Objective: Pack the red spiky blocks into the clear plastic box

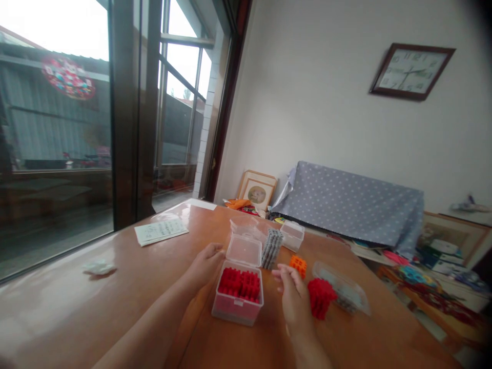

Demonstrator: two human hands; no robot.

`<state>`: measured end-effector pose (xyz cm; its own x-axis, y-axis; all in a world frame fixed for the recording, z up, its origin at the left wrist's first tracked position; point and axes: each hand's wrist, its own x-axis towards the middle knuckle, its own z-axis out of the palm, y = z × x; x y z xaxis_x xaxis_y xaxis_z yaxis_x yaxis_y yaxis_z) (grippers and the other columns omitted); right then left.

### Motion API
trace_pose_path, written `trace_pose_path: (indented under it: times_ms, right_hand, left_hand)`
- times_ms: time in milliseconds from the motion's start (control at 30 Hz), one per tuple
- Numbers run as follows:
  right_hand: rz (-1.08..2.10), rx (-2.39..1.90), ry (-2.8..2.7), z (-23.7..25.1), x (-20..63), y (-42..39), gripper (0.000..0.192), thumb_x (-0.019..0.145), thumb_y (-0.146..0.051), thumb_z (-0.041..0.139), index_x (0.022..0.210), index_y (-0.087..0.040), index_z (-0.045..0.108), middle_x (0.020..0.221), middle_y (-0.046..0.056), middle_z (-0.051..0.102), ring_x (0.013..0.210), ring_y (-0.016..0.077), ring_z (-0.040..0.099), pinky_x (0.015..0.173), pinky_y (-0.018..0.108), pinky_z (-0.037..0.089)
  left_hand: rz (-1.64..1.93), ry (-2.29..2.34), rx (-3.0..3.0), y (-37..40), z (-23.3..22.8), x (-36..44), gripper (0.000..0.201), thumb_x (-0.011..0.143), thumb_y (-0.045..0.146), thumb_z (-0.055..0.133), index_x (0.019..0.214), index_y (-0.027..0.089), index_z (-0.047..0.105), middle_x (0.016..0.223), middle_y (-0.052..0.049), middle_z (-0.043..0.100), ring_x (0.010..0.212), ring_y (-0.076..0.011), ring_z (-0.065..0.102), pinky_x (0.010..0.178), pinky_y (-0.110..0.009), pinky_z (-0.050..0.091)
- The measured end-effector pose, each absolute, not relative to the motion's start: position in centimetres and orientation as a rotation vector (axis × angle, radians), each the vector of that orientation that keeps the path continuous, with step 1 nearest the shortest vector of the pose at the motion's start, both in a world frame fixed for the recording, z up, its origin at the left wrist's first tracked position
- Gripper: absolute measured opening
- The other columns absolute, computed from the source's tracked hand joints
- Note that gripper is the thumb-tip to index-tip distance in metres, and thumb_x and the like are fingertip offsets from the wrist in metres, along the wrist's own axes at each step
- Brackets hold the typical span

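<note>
A clear plastic box (234, 312) filled with red interlocking plastic pieces (240, 284) stands in front of me, its hinged lid (245, 251) tipped back. My left hand (205, 264) is at the left of this lid, fingers curled together; what they hold, if anything, is hidden. To the right of the box, my right hand (294, 294) hovers with loosely bent fingers apart and nothing visible in them. Its fingertips are near a tall grey stack of pieces (272, 248). Beyond them sits an orange block of pieces (298, 265). A red block of pieces (321, 298) lies right of that hand.
A clear container with grey pieces (346, 294) lies at the right. Behind the grey stack are another clear box (292, 236) and a clear round container (244, 224). Papers (161, 230) and a small pale packet (99, 267) rest on the left of the wooden table (146, 287).
</note>
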<state>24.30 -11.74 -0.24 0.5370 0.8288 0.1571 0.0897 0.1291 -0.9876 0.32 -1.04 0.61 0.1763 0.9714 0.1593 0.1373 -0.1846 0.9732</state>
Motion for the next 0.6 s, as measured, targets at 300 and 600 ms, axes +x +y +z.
trace_pose_path:
  times_ms: [300, 600]
  right_hand:
    - [0.953, -1.286, -0.750, -2.5, 23.7, -10.5, 0.051, 0.084, -0.066, 0.061, 0.107, -0.021, 0.069, 0.094, 0.007, 0.079, 0.085, 0.0270, 0.075, 0.066, 0.035, 0.054]
    - [1.008, -1.252, -0.686, -2.7, 23.7, -10.2, 0.062, 0.086, -0.076, 0.055, 0.106, -0.019, 0.070, 0.093, 0.009, 0.079, 0.084, 0.0247, 0.074, 0.067, 0.033, 0.054]
  left_hand:
    - [0.987, 0.723, 1.230, -1.4, 1.1, 0.4, 0.053, 0.092, 0.065, 0.052, 0.117, 0.020, 0.066, 0.108, -0.007, 0.075, 0.099, -0.0228, 0.068, 0.087, -0.035, 0.046]
    - [0.992, 0.612, 1.104, -0.6, 0.6, -0.1, 0.058, 0.092, 0.073, 0.046, 0.105, 0.020, 0.066, 0.102, -0.006, 0.075, 0.093, -0.0211, 0.068, 0.086, -0.034, 0.047]
